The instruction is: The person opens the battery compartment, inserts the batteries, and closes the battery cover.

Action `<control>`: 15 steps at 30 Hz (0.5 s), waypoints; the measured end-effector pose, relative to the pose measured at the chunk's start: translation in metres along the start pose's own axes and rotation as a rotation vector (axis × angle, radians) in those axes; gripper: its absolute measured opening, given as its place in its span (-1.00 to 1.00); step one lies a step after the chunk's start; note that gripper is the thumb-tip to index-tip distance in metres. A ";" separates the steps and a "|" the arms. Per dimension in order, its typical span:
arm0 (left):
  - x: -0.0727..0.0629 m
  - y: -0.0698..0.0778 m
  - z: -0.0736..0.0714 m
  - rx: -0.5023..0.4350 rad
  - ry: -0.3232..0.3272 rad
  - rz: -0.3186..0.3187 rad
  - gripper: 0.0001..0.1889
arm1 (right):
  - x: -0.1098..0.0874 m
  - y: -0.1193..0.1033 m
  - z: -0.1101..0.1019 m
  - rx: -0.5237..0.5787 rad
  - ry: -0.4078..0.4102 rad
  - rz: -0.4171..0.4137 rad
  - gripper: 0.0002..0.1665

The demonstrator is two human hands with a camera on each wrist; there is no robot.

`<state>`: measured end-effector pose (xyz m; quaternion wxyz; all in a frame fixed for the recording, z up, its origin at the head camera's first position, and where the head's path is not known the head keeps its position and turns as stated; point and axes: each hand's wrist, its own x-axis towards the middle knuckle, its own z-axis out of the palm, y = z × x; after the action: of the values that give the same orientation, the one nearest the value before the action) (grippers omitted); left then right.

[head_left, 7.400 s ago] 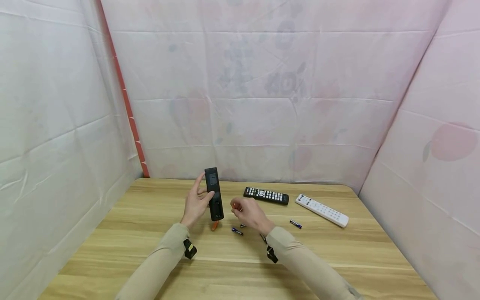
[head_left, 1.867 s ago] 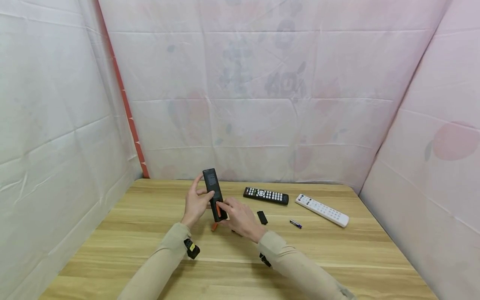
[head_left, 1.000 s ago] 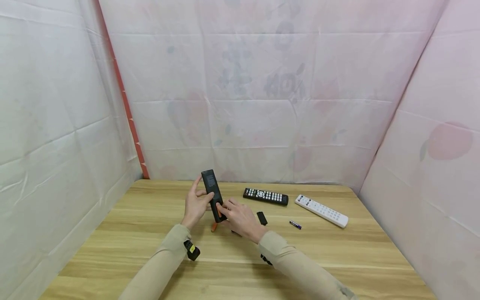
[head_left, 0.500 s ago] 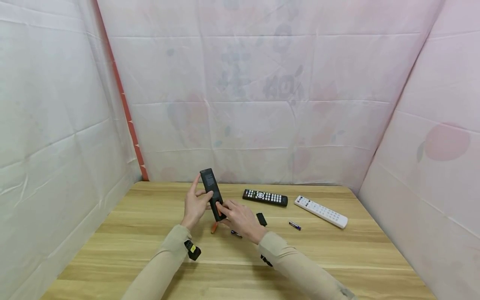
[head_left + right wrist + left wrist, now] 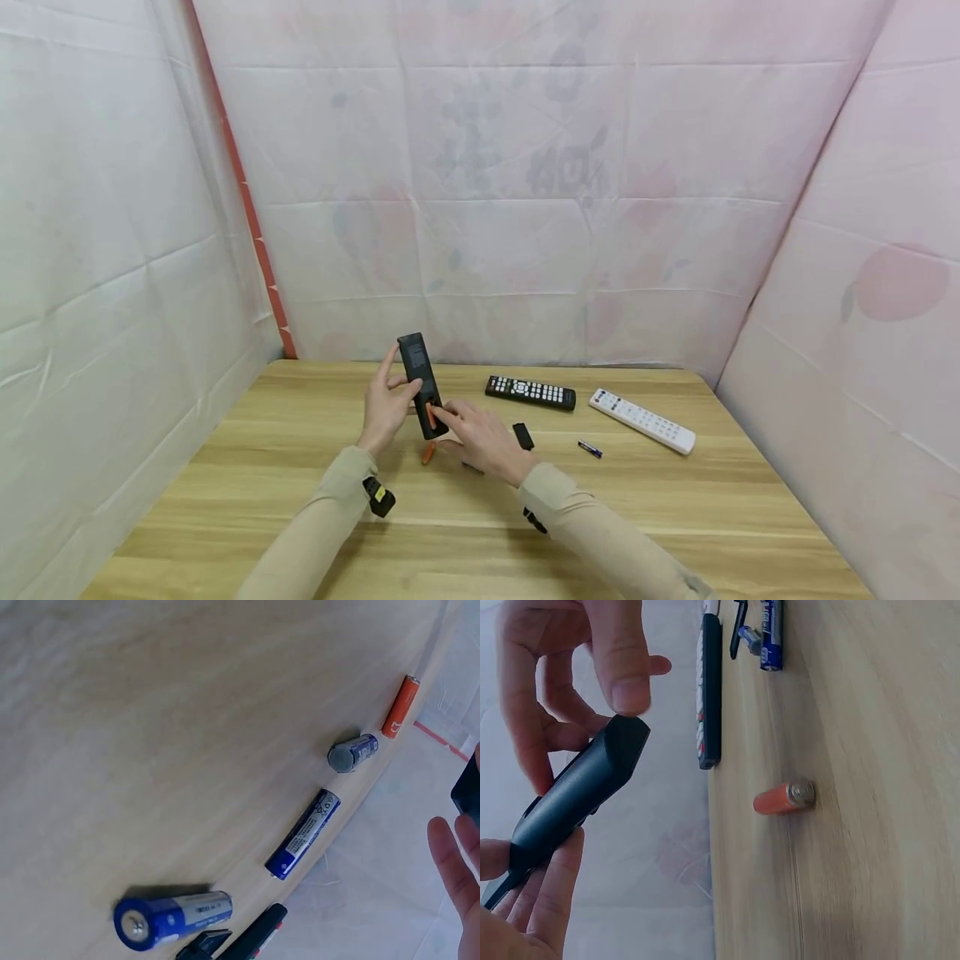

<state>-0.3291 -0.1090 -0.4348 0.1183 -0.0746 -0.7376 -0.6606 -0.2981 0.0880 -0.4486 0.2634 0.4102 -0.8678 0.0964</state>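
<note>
My left hand (image 5: 386, 410) grips a black remote control (image 5: 417, 360), tilted up with its back toward me, thumb across the back and fingers behind. In its uncovered battery compartment lies an orange battery (image 5: 431, 416). My right hand (image 5: 483, 437) is at the compartment, a fingertip touching that battery; in the left wrist view its thumb (image 5: 626, 675) stands just off the remote's end. Below the remote, a second orange battery (image 5: 428, 453) rests on the table. A black battery cover (image 5: 523, 436) lies right of my right hand. The battery's seating is too small to judge.
A black remote with white keys (image 5: 531, 392) and a white remote (image 5: 642, 421) lie face up at the back right. Blue batteries lie about, one (image 5: 589, 449) to the right and one (image 5: 472, 468) partly under my right hand; the right wrist view shows another blue battery (image 5: 172, 919).
My right hand has brought an orange battery from above the table into the held remote's compartment. Lately its fingers have drawn back slightly, showing more of that battery; the remote has shifted slightly left.
</note>
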 end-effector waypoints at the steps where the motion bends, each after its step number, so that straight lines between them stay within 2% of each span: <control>1: 0.000 0.000 -0.001 0.007 -0.003 0.004 -0.19 | 0.000 0.000 -0.001 0.015 -0.012 0.003 -0.33; 8: 0.000 -0.002 -0.010 0.040 0.008 -0.014 -0.17 | 0.002 -0.002 0.000 0.124 -0.109 0.004 -0.61; 15: 0.003 -0.005 -0.017 0.093 0.025 0.016 -0.20 | 0.001 0.000 0.003 0.182 -0.173 0.035 -0.76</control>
<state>-0.3324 -0.1262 -0.4370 0.1360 -0.0667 -0.7654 -0.6255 -0.2999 0.0857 -0.4506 0.1474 0.4239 -0.8820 0.1437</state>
